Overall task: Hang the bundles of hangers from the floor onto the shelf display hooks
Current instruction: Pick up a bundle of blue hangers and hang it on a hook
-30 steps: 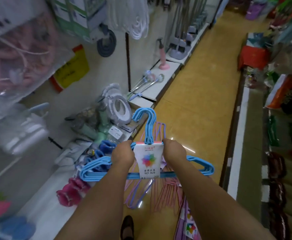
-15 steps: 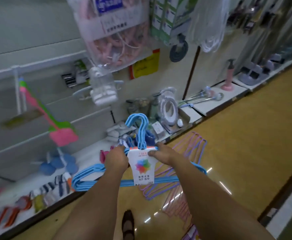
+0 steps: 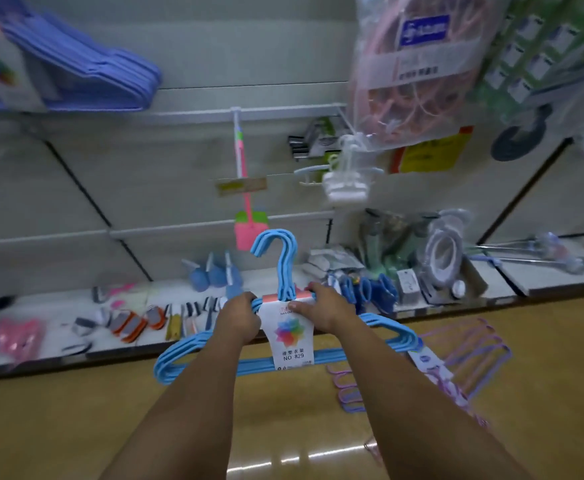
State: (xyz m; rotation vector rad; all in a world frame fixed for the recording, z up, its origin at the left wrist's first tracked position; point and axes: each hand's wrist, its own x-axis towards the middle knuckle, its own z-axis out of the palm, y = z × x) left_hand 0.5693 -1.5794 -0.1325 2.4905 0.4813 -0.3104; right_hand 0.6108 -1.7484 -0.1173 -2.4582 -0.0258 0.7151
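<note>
A: From the head view, what do our hands hold?

B: Our left hand (image 3: 240, 318) curls round the left shoulder of the blue hanger bundle (image 3: 285, 336); our right hand (image 3: 325, 311) grips the right shoulder, thumb on the paper label (image 3: 292, 336).

A: And where does the bundle sit?

B: Between both hands, upright, its hooks rising above our knuckles, in front of the lower shelf (image 3: 214, 327). A purple hanger bundle (image 3: 463, 355) lies on the floor (image 3: 75, 427) to our right; another hanging bundle (image 3: 86, 71) shows upper left.
</note>
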